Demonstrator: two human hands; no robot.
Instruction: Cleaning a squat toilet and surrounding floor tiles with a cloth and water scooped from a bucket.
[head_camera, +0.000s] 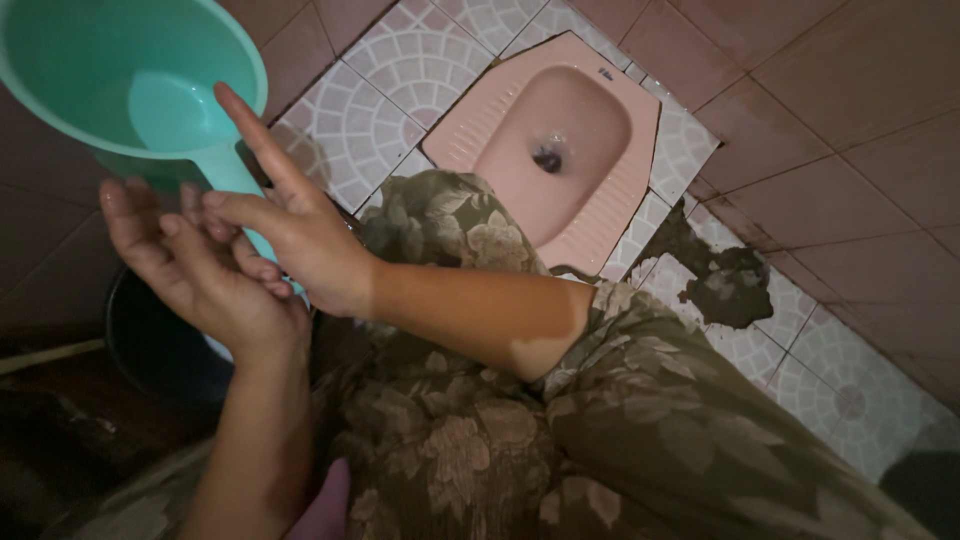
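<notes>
Beside the dipper's handle, left hand against right hand; rim above.

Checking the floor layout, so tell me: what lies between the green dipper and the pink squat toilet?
In the head view, only pale patterned floor tiles lie between the green dipper and the pink squat toilet; nothing stands on them.

Pink squat toilet pan set in raised patterned-tile platform, dark drain hole near pan centre. Red-brown floor tiles beyond platform's far and right edges. Dark wet patch at platform's right edge. Black bucket at left.
</notes>
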